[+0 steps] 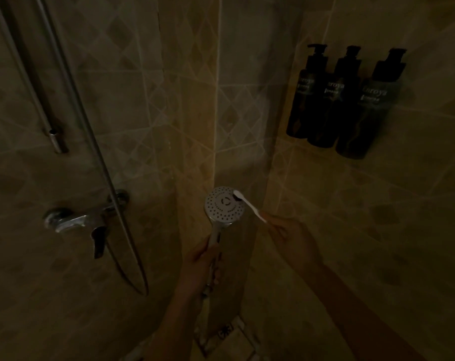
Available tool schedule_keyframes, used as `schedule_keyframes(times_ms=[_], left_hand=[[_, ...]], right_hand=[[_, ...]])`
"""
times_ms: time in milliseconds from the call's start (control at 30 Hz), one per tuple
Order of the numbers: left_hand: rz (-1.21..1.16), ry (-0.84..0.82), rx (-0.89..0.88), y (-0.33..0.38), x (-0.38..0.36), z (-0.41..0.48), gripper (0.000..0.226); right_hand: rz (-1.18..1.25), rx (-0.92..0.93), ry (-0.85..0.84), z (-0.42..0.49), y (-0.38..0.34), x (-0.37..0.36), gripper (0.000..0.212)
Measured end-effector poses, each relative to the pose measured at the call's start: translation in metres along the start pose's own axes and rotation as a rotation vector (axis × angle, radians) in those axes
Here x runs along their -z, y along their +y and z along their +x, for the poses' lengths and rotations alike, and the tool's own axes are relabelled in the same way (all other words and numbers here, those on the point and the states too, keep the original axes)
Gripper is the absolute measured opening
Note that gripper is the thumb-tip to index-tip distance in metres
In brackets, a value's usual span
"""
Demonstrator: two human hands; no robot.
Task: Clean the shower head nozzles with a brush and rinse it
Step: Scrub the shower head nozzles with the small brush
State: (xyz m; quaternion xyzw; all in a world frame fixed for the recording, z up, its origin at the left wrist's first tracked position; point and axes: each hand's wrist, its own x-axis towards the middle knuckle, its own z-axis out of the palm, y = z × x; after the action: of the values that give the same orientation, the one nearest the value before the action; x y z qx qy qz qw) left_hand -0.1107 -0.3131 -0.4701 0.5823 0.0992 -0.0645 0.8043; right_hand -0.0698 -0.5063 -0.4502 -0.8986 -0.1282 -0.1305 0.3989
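it's dim in this shower corner, but the job is plain enough. the left hand [201, 261] is wrapped round the handle of the shower head [222, 208], fingers curled tight, holding it upright out in front with the nozzle face tipped up toward the person. i'd say that is so every hole can be seen and reached. the right hand [289, 237] pinches the far end of a thin white brush [248, 205], which looks like a toothbrush. the grip is long and light, suited to small scrubbing strokes rather than force. the dark bristles rest on the upper right edge of the face, so the scrubbing looks under way at the rim, with most of the face yet to be covered.

the hose [85, 131] hangs down the left wall past the tap [72, 221]. the tap is near the left hand, which should help when rinsing comes. no water shows from the nozzles. three dark pump bottles [343, 100] hang on the right wall, well apart from the work. a drain [225, 332] sits on the floor below the hands, so anything loosened should fall toward it.
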Motion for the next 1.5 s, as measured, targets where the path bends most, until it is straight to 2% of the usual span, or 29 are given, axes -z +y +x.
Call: schedule_keyframes(times_ms=[133,200,300,433,600,733,867,1033,1100,1167,1300,1400,1500], left_hand=[[0.055,0.096,0.023,0.005,0.022,-0.001,0.019],[0.080,0.119,0.031,0.008,0.034,0.000,0.016],[0.129,0.142,0.011,0.014,0.049,-0.002,0.017],[0.113,0.187,0.026,0.024,0.081,-0.006,0.023],[0.106,0.250,0.018,0.034,0.115,-0.016,0.023],[0.087,0.298,-0.009,0.044,0.145,-0.029,0.024],[0.018,0.333,-0.051,0.046,0.174,-0.032,0.026],[-0.109,0.411,-0.045,0.051,0.209,-0.041,0.026],[-0.116,0.417,-0.062,0.052,0.219,-0.046,0.026],[-0.137,0.427,-0.099,0.053,0.228,-0.050,0.026],[-0.202,0.462,-0.147,0.061,0.251,-0.058,0.021],[-0.202,0.489,-0.164,0.063,0.268,-0.061,0.020],[-0.208,0.505,-0.163,0.066,0.284,-0.061,0.020]], right_hand=[[-0.021,0.060,-0.207,-0.006,-0.015,-0.028,0.043],[0.000,0.032,-0.169,0.004,-0.016,-0.037,0.042],[0.075,-0.020,-0.059,0.024,-0.027,-0.045,0.036],[0.140,0.053,-0.246,0.014,-0.053,-0.081,0.047],[0.252,-0.019,-0.213,0.043,-0.074,-0.105,0.040],[0.229,0.107,-0.394,0.030,-0.104,-0.141,0.045],[0.282,0.017,-0.301,0.051,-0.120,-0.158,0.036],[0.166,0.178,-0.451,0.031,-0.154,-0.185,0.040],[0.196,0.115,-0.364,0.044,-0.161,-0.191,0.039],[0.216,0.125,-0.290,0.053,-0.169,-0.199,0.042],[0.195,0.248,-0.459,0.035,-0.186,-0.221,0.031],[0.242,0.153,-0.386,0.053,-0.194,-0.232,0.026],[0.254,0.223,-0.430,0.045,-0.209,-0.249,0.036]])
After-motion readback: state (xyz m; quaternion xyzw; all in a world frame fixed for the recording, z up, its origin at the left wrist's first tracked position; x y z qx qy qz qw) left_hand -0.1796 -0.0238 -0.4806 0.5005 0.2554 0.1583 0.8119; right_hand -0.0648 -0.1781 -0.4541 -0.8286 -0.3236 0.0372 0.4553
